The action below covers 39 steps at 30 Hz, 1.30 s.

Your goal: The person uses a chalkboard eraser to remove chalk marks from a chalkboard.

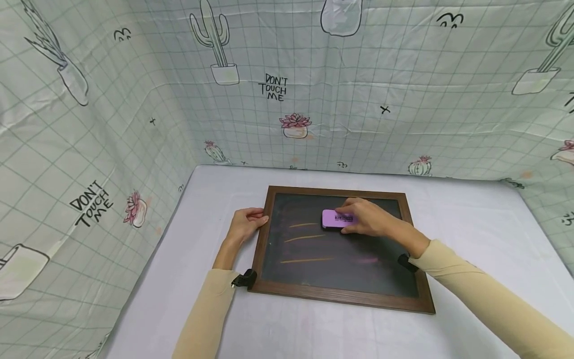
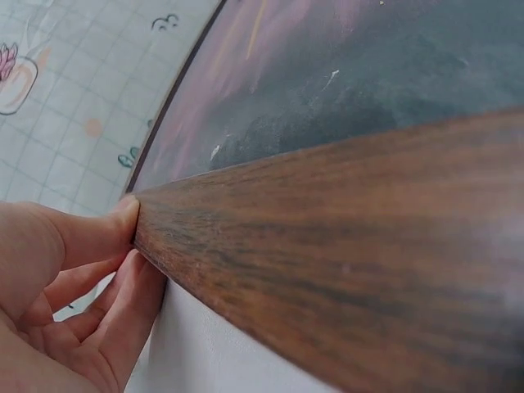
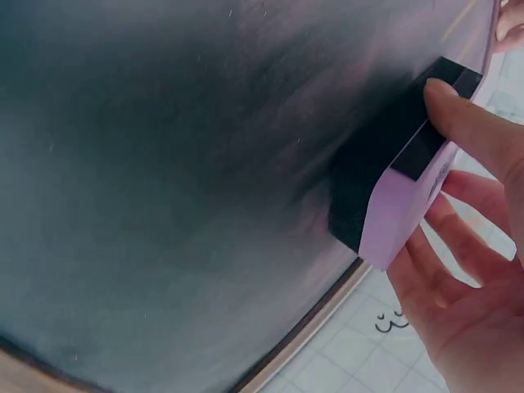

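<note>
A chalkboard (image 1: 309, 276) with a brown wooden frame (image 1: 341, 299) lies on the white table. My left hand (image 1: 244, 225) pinches the frame's left side; in the left wrist view its thumb (image 2: 123, 219) is on the frame's edge, with the fingers curled beneath. Over the upper middle of the board, my right hand (image 1: 371, 218) grips a purple-and-black board eraser (image 1: 330, 219). The right wrist view shows the thumb on one side of the eraser (image 3: 389, 205) and fingers on the other. Three orange chalk lines (image 1: 306, 238) run across the board's left half. A faint pink smear (image 1: 365, 260) shows lower right.
Behind and to the left hangs a pale gridded cloth (image 1: 350, 99) printed with cacti and lettering. White tabletop (image 1: 314, 329) extends around the board. Black straps or devices sit at the left wrist (image 1: 244, 278) and right wrist (image 1: 407, 262).
</note>
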### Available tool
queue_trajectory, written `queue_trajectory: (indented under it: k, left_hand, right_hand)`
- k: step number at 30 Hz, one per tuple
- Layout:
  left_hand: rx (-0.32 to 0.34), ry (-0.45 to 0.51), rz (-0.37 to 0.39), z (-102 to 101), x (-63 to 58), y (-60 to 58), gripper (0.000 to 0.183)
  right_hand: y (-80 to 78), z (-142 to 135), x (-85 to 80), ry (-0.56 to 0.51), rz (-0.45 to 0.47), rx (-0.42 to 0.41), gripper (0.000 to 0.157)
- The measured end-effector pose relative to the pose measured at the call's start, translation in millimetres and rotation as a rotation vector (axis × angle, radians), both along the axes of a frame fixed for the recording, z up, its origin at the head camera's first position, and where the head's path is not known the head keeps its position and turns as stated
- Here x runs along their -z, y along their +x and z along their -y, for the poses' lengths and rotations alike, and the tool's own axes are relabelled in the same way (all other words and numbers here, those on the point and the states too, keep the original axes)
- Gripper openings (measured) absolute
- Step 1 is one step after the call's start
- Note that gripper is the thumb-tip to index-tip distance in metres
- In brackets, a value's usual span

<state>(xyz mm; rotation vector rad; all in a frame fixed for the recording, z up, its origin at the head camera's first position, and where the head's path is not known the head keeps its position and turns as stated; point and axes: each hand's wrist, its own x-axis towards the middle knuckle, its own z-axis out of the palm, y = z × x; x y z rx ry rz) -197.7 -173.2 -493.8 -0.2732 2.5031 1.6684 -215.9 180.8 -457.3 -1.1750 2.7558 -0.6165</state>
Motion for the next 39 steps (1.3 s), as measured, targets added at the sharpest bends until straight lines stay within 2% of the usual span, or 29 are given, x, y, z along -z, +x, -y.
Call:
queue_trajectory:
  k: [7, 16, 24, 39]
  left_hand:
    - [-0.006, 0.004, 0.009, 0.0, -1.5, 0.7, 0.037]
    - [0.0, -0.001, -0.024, 0.6, -0.5, 0.5, 0.036]
    - [0.017, -0.012, -0.031, 1.5, -1.6, 1.8, 0.036]
    - [0.021, -0.042, -0.027, -1.9, -1.2, 3.1, 0.036]
  right_hand:
    - [-0.7, 6.4, 2.2, -0.002, -0.021, -0.025, 0.053]
    - [-4.5, 17.9, -0.4, 0.022, -0.019, -0.051, 0.053]
    - [-5.9, 34.5, -4.0, 0.024, -0.019, -0.087, 0.053]
    - [-8.3, 67.3, -9.5, 0.096, -0.02, -0.122, 0.052]
